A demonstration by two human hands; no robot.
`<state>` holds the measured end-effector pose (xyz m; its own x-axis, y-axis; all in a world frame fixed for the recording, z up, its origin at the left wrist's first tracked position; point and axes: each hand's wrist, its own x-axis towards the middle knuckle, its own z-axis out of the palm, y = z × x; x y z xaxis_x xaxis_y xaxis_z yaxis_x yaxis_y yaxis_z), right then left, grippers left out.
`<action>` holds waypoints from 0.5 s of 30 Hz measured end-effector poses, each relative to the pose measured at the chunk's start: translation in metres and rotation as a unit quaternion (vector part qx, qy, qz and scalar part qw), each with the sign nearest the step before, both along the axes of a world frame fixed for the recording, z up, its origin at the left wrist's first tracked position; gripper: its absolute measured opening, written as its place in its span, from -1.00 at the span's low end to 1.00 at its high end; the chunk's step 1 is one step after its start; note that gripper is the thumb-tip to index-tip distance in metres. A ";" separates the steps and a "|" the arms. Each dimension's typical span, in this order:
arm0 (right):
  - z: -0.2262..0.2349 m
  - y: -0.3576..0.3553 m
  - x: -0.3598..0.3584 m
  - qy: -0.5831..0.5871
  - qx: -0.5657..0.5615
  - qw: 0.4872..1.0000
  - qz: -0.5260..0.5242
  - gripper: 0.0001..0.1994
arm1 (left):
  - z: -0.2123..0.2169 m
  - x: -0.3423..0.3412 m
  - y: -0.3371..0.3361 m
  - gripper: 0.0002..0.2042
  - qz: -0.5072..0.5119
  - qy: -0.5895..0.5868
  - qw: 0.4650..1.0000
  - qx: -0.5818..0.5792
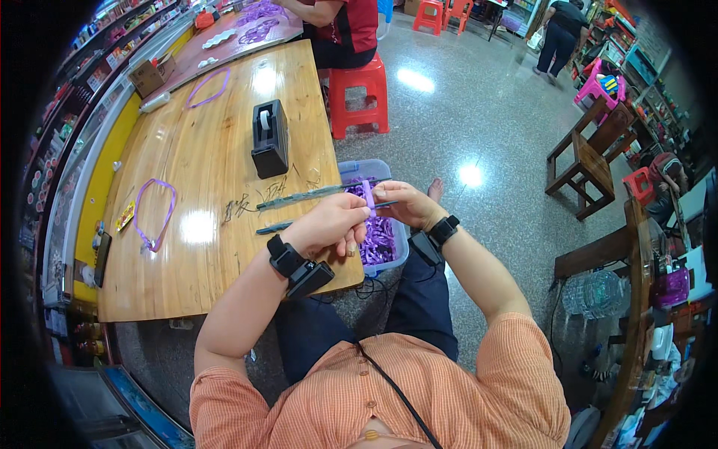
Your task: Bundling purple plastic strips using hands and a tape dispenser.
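My left hand is closed at the table's right edge, fingers pinching a short purple ribbon. Facing it, my right hand grips the same ribbon from the other side with bent fingers. Two dark strips, a longer one and a shorter one, lie on the wooden table and run toward my hands. The ribbon crosses them beyond the edge; how it is joined there is hidden by my fingers. Just below my hands stands a clear plastic bin full of purple ribbon pieces.
A black tape dispenser stands on the table. Purple ribbon loops lie to its left, beside a small yellow packet. A person in red sits on a red stool at the far end. A wooden chair stands at right.
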<state>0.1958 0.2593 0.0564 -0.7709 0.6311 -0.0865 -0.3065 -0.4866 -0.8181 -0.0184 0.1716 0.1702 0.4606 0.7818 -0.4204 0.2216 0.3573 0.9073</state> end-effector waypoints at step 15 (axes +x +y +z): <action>0.036 -0.024 -0.018 -0.039 -0.056 0.997 -0.021 -0.66 | 0.004 0.000 -0.003 -0.83 0.002 -0.001 1.000 -0.008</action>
